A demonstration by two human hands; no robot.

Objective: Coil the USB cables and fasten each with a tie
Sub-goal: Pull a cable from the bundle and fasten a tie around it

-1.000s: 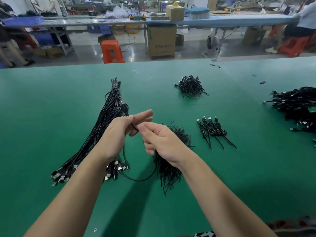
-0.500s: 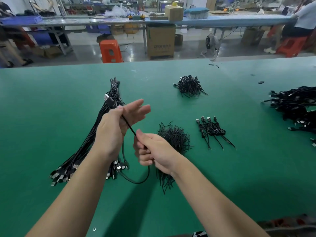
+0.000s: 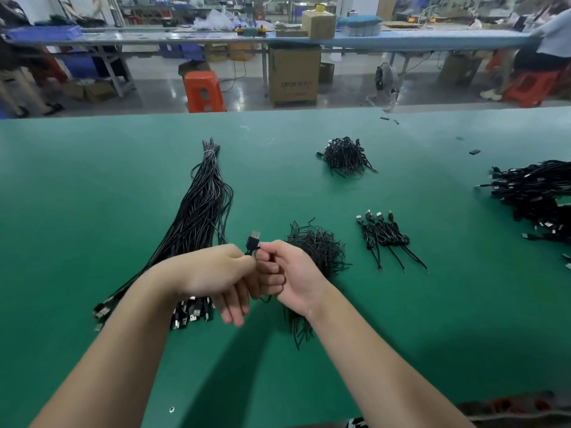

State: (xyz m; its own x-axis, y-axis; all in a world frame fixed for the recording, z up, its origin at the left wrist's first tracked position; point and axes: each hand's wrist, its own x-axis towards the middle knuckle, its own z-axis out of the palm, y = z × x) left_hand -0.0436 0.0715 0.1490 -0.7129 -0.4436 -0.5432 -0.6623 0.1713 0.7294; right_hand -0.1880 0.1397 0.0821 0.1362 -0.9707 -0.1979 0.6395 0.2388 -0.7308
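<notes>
**Inspector:** Both hands meet over the desk [image 3: 92,196] at centre. Left hand [image 3: 213,273] pinches the USB cable [image 3: 252,244] just below its plug, the other fingers hanging loosely curled. Right hand [image 3: 292,274] is curled round the cable's loops, which are mostly hidden in the palm.

**Clerk:** Step in hand?

**Inspector:** Coiling, by my judgement; no tie on this cable yet. The next move calls for holding the coil shut in one hand and drawing a single tie from the tie pile [image 3: 315,245], which lies just beyond the right hand at 1 o'clock.

**Clerk:** Materials?

**Inspector:** Cable thin, black, limp, ending in a flat metal-tipped plug. Ties are wiry black strands in a tangled mound. Uncoiled cable bundle [image 3: 197,217] fans long and straight at 11 o'clock, bound at its far end. Finished coils [image 3: 384,236] lie at 2 o'clock, plugs up, tails trailing.
</notes>
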